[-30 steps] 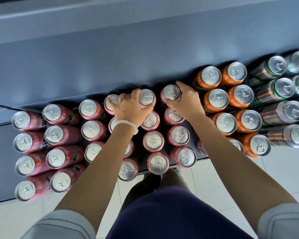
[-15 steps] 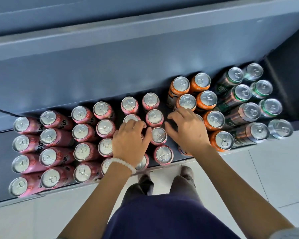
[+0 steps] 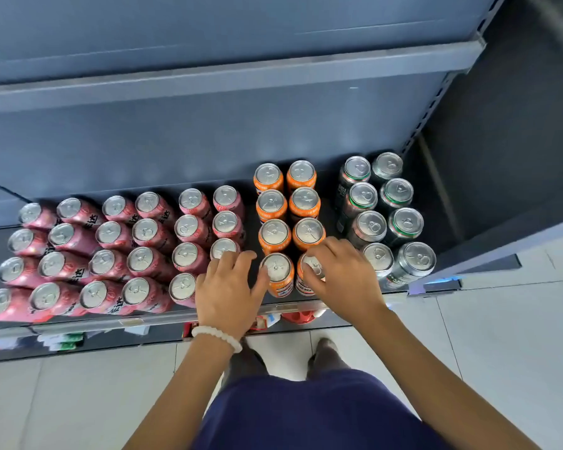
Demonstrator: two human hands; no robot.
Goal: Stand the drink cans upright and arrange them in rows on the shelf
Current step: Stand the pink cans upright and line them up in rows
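My dark shorts (image 3: 322, 414) fill the bottom of the view, with my shoes (image 3: 330, 354) on the pale tiled floor (image 3: 501, 352) just in front of the shelf (image 3: 78, 324) edge.

My left hand (image 3: 226, 292), a white bead bracelet (image 3: 216, 336) at its wrist, lies over the front can of the rightmost pink column, hiding it. The fingers are loosely spread and curled down; the thumb reaches right and touches the side of the front left orange can (image 3: 276, 275). Whether I am gripping the pink can underneath, I cannot tell.

My right hand (image 3: 342, 277) is draped over the front right orange can (image 3: 309, 274), fingers bent and slightly apart, fingertips resting on its lid and rim. It looks like a light touch from above; I cannot tell if it is a real grip.

All the cans stand upright on the shelf. The pink cans (image 3: 143, 248) fill the left and middle in columns running front to back. The orange cans (image 3: 288, 206) make two columns of four, just right of the pink ones. Well to the right, apart from the orange, the dark cans (image 3: 384, 209) with green rims stand in two columns of four, near the shelf's end.

Behind them is the blue back panel (image 3: 208, 141), and above it the edge of the next shelf up (image 3: 228, 77).
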